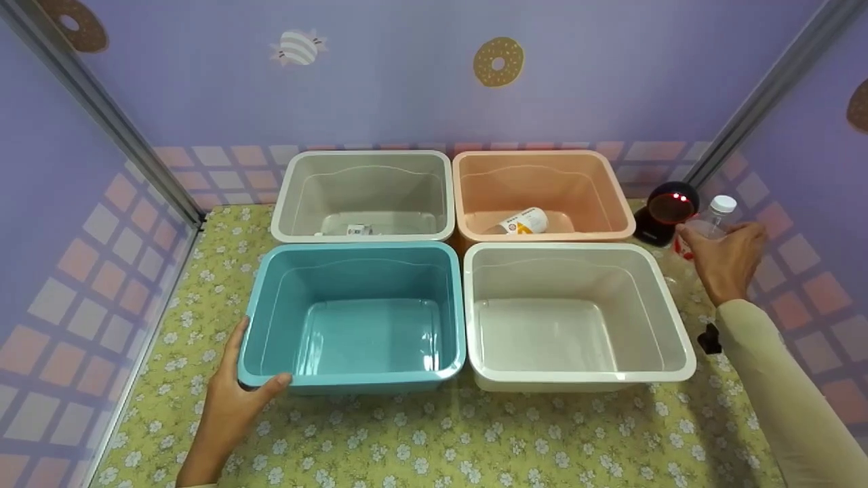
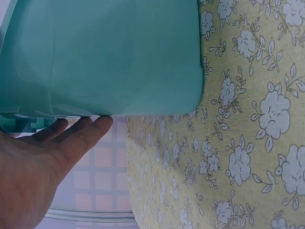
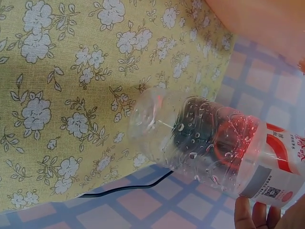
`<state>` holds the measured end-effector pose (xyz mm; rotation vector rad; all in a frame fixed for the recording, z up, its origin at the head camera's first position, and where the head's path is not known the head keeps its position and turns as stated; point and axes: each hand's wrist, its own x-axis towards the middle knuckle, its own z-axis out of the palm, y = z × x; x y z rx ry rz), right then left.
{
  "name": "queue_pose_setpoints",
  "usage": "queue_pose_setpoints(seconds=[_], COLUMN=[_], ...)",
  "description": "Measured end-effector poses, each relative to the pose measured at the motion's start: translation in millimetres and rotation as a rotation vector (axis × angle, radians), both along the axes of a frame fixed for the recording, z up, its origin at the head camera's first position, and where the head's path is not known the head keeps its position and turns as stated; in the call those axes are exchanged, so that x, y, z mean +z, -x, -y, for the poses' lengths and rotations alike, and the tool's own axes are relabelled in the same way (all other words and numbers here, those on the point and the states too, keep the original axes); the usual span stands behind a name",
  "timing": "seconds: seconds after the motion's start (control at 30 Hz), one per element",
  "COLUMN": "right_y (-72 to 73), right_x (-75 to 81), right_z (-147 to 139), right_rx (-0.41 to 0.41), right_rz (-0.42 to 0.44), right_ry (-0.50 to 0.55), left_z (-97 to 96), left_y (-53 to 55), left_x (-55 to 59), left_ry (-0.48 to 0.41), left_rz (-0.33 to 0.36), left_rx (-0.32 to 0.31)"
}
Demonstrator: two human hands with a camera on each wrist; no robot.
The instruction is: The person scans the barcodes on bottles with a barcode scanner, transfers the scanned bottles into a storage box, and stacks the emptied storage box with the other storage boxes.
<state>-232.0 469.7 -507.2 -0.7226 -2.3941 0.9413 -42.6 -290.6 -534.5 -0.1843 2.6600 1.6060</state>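
Note:
My right hand point(image 1: 732, 261) grips a clear plastic bottle point(image 1: 723, 204) with a white cap, beyond the right bins. In the right wrist view, fingers point(image 3: 243, 214) meet the red-and-white label point(image 3: 274, 167); droplets cling inside the clear lower part of the bottle point(image 3: 190, 131), which hangs over the cloth. Close to it stands a black barcode scanner point(image 1: 673, 202) with red lights on. My left hand point(image 1: 234, 400) rests at the front left corner of the blue bin point(image 1: 352, 381), thumb by the front rim. Its extended fingers point(image 2: 88, 133) touch the bin's side in the left wrist view.
A grey bin point(image 1: 363, 157) behind holds a small white item point(image 1: 358, 230). The peach bin point(image 1: 542, 157) contains a white bottle point(image 1: 525, 221). Front right stands a cream bin point(image 1: 576, 377). A dark cable point(image 3: 128, 188) and purple walls point(image 1: 407, 88) border the flowered cloth point(image 1: 420, 440).

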Motion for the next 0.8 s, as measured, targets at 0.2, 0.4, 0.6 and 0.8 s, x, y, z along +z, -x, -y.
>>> queue_pose_setpoints(seconds=[0.2, 0.4, 0.6, 0.8], right_y=[6.5, 13.6, 20.3, 27.1], right_x=[-2.6, -2.6, -0.1, 4.0], right_z=[-0.8, -0.5, 1.8, 3.7], right_rx=[-0.022, -0.026, -0.012, -0.005], right_rz=[0.015, 0.029, 0.053, 0.056], right_ry=[0.007, 0.003, -0.012, -0.006], left_z=[0.0, -1.0, -1.4, -2.0], left_y=[-0.8, -1.0, -1.2, -1.8], left_x=[0.4, -0.1, -1.6, -2.0], left_ry=[-0.006, -0.011, -0.023, -0.035], left_rz=[-0.001, -0.006, -0.02, -0.042], left_rx=[-0.003, -0.001, 0.002, 0.008])
